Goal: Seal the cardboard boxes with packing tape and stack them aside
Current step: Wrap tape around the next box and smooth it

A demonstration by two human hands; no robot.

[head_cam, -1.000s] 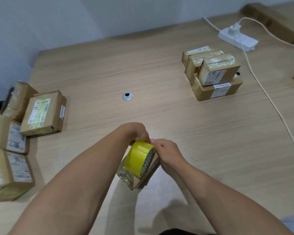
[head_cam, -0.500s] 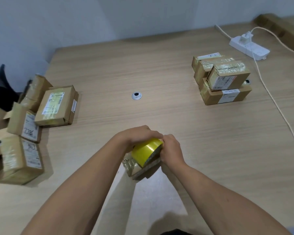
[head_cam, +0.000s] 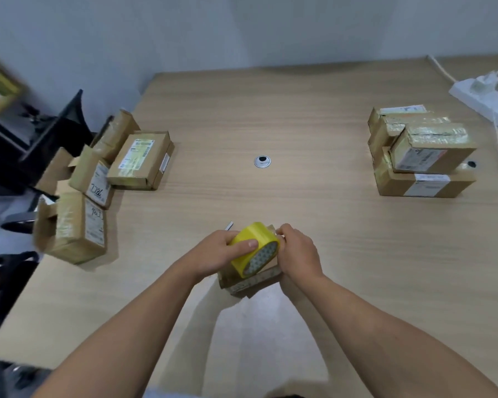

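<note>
Hands on yellow tape roll (head_cam: pixel 253 239) atop box (head_cam: pixel 253 282): left hand (head_cam: pixel 216 251) in grip, right hand (head_cam: pixel 299 254) in pinch; handwritten label (head_cam: pixel 97 191) blurry.

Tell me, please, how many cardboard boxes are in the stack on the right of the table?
4: a wide bottom box, a front box on top of it, a middle box behind that, and a rear box with a white label. Others may be hidden behind.
</note>
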